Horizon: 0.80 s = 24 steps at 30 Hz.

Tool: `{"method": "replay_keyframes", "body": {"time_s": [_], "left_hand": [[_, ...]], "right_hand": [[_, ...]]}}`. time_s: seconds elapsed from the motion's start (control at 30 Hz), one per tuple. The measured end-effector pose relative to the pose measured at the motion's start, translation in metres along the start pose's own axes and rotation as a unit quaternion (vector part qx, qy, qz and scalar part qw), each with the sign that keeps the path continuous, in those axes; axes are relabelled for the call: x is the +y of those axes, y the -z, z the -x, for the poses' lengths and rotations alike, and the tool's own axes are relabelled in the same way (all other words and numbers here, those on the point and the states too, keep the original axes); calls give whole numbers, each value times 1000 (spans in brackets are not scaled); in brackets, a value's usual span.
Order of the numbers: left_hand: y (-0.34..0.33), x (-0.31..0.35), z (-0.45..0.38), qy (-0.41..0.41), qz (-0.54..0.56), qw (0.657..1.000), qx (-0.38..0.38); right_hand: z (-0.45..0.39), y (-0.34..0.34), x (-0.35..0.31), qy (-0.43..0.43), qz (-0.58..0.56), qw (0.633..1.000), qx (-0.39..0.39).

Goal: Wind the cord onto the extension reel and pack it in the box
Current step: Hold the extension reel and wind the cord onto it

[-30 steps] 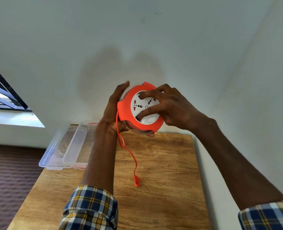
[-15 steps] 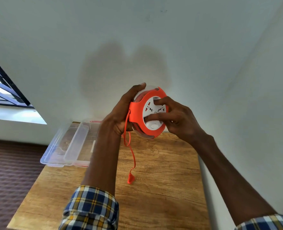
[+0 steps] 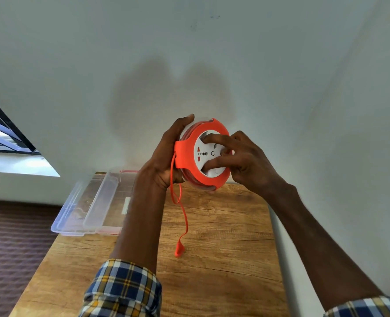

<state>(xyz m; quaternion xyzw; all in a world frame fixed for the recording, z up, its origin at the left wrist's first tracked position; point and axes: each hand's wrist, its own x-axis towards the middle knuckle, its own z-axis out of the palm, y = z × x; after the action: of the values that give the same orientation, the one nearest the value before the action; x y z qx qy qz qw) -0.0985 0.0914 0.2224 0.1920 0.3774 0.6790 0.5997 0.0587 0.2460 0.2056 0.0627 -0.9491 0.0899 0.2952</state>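
1. The orange extension reel [image 3: 195, 154] is held up in the middle of the frame, above the wooden table [image 3: 223, 248]; its cord [image 3: 182, 209] hangs down to a plug [image 3: 179, 250] near the tabletop.
2. Judged step: winding, with a short tail left.
3. Next, turn the white hub until the plug draws in.
4. The left hand [image 3: 166, 161] grips the reel's rim; the right hand [image 3: 242, 159] has its fingers curled onto the hub.
5. The clear box [image 3: 91, 202] waits open at the left.

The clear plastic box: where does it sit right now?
In the head view the clear plastic box lies open at the far left corner of the wooden table, left of the left hand, partly overhanging the table's left edge.
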Motion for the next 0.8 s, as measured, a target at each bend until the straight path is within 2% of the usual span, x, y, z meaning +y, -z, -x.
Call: {"method": "replay_keyframes", "body": {"time_s": [0.13,0.23,0.3,0.5,0.63,0.73,0.8], "left_hand": [[0,-2,2,3,-14,999,32],[-6,-2,5,5,-38,998,46],[-10,-3,4,6,-56,997,59],[-15,-3,1,5,-63,995,73],[-23,-1,2,4,-69,996,63],[-23,2,5,-21,-86,994,68],[-20,2,5,-36,-89,992,81]], "right_hand": [[7,-20,-19,-76,-60,992,77],[11,-28,-39,-173,-113,968,142],[11,-28,-47,-230,-121,954,147],[17,-29,-49,-256,-99,958,87],[12,-30,-49,-221,-25,966,133],[11,-28,-47,-267,-23,946,183],[12,-26,-42,-293,-32,943,157]]}}
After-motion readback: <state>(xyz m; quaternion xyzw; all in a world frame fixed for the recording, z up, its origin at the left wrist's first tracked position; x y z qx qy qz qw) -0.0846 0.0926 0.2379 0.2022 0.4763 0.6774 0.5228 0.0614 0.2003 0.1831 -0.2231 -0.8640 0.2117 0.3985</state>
